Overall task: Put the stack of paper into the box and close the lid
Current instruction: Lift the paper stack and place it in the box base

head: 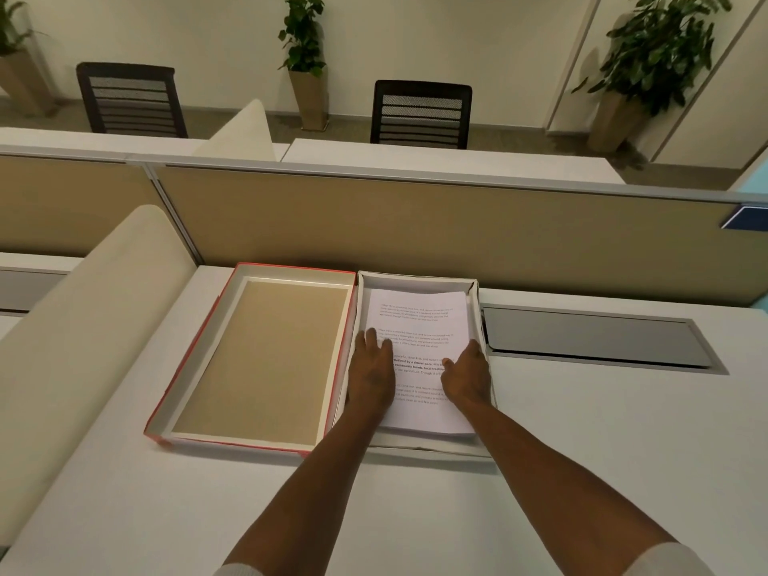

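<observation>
A stack of printed white paper [419,322] lies inside a shallow white box [415,277] at the back middle of the desk. Its red-edged lid [189,367] lies upside down just left of the box, brown inside facing up, touching the box's left wall. My left hand [371,374] rests flat on the left part of the stack, fingers spread. My right hand [467,374] lies on the right part of the stack near the box's right wall. Neither hand grips anything.
A tan partition [415,226] rises right behind the box and lid. A grey cable hatch [594,336] is set into the desk right of the box. A cream divider [83,309] slopes along the left. Chairs and potted plants stand beyond.
</observation>
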